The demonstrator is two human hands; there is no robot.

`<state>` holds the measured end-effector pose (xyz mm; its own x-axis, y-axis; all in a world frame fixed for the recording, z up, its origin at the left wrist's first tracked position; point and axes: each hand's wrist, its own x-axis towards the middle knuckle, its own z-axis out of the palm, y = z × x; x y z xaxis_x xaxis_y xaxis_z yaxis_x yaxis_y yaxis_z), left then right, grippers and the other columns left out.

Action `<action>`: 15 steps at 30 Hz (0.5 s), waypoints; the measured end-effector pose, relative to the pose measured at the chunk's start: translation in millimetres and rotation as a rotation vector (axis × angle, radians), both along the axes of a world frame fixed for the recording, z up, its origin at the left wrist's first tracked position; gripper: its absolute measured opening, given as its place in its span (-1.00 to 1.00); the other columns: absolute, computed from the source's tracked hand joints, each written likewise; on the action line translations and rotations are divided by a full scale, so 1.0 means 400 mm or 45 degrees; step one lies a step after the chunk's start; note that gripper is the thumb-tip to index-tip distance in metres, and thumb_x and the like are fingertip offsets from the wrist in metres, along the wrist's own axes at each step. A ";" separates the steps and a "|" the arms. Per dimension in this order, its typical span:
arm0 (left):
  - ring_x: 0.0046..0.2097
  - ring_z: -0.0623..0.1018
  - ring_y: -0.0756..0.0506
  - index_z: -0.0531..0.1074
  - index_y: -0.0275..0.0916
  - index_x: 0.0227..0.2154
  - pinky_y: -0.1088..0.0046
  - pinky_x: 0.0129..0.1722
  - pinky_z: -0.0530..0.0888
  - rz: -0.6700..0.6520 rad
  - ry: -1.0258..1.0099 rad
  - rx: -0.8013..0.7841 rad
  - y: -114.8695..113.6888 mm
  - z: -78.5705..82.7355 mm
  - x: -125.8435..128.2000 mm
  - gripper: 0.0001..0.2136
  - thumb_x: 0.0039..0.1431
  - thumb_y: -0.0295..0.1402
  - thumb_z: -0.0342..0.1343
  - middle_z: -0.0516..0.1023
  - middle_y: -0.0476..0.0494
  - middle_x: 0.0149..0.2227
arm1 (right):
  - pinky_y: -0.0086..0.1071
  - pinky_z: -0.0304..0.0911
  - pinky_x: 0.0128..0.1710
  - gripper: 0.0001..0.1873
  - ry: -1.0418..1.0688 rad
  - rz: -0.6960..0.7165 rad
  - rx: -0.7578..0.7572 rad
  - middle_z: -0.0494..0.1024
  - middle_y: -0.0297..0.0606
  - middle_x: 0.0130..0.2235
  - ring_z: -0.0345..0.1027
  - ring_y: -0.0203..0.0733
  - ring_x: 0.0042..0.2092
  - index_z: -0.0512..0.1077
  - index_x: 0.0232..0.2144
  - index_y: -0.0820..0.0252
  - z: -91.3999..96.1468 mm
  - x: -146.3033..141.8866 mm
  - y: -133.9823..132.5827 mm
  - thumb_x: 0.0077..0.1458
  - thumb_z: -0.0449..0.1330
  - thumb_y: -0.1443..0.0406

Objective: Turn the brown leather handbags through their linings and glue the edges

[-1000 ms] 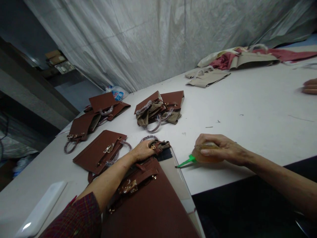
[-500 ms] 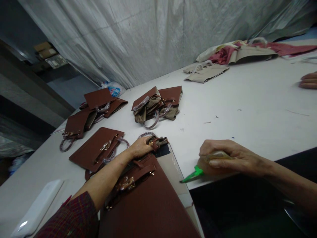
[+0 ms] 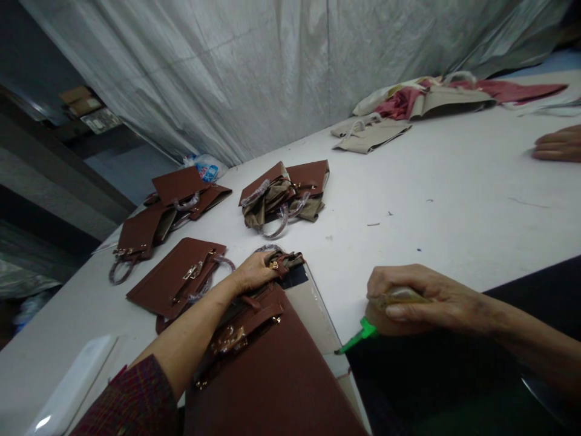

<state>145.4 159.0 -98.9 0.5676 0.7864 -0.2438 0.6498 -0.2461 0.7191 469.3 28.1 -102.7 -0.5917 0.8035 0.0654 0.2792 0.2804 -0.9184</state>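
A brown handbag (image 3: 272, 369) lies on the table right in front of me, its pale inner panel (image 3: 313, 309) exposed along the right side. My left hand (image 3: 255, 271) is closed on the bag's bunched lining (image 3: 290, 261) and upper edge. Wrapped in my right hand (image 3: 408, 300) is a glue bottle (image 3: 399, 297) with amber contents and a green nozzle (image 3: 364, 332). The nozzle points down to the left, its dark tip at the right edge of the pale panel. My fingers cover most of the bottle.
More brown handbags (image 3: 181, 269) with wrapped handles lie left and behind. Beige bag pieces (image 3: 372, 136) and pink cloth (image 3: 399, 104) are at the back. A white plastic object (image 3: 75, 381) sits front left. Another person's hand (image 3: 560, 145) rests at the right. A grey sheet (image 3: 218, 66) hangs behind.
My right hand has moved toward me with the glue bottle, and the nozzle tip has slid lower along the pale panel's edge. My left hand keeps its hold. The view has shifted slightly.
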 end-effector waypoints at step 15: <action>-0.42 0.45 0.01 0.47 -0.23 -0.23 0.58 -0.46 0.36 0.133 0.075 0.578 -0.168 0.461 0.029 -0.73 0.05 -0.20 0.16 0.50 0.03 -0.40 | -0.22 0.32 -0.19 -0.83 0.010 -0.328 0.608 0.51 -0.16 -0.19 0.40 -0.09 -0.16 0.46 -0.20 0.11 0.101 0.023 -0.032 0.17 0.17 0.21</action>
